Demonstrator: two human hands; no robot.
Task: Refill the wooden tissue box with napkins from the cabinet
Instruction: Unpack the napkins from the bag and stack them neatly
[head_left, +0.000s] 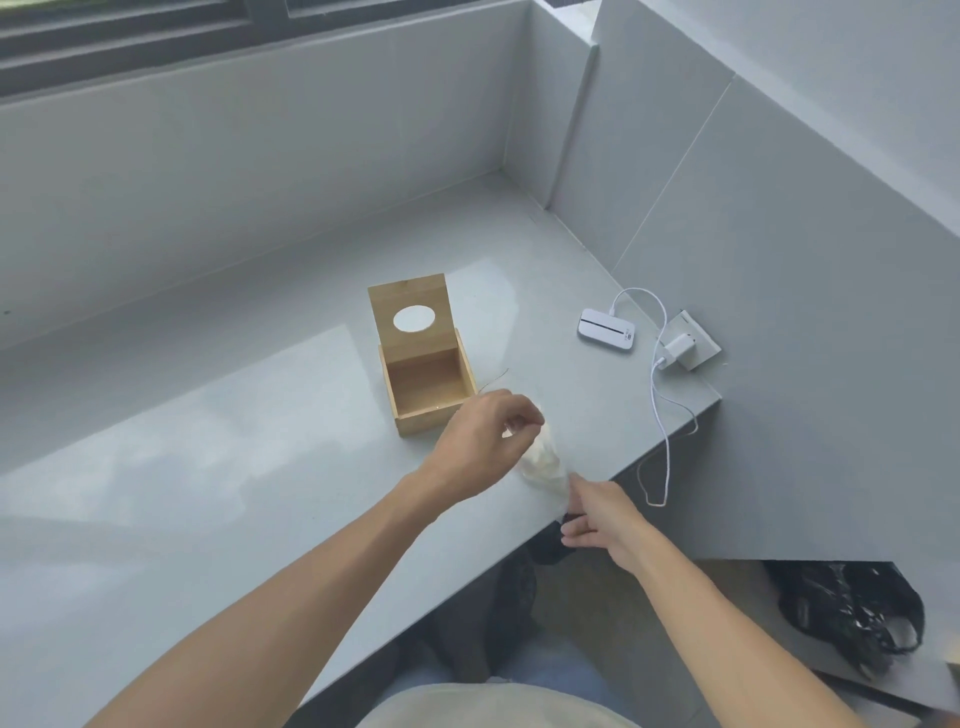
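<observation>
The wooden tissue box (430, 397) stands on the grey counter (208, 441) with its lid (410, 317) tipped up behind it, showing the oval slot. Its inside looks bare. Just right of the box lies a pack of white napkins in clear plastic wrap (545, 462). My left hand (485, 436) pinches the wrap at the pack's far end, fingers curled. My right hand (602, 522) grips the near end of the wrap at the counter's front edge.
A small white device (606, 330) sits right of the box, cabled to a white charger (680, 349) in a wall socket; the cable (662, 441) hangs over the counter's edge. A black plastic bag (852, 608) lies on the floor at the lower right.
</observation>
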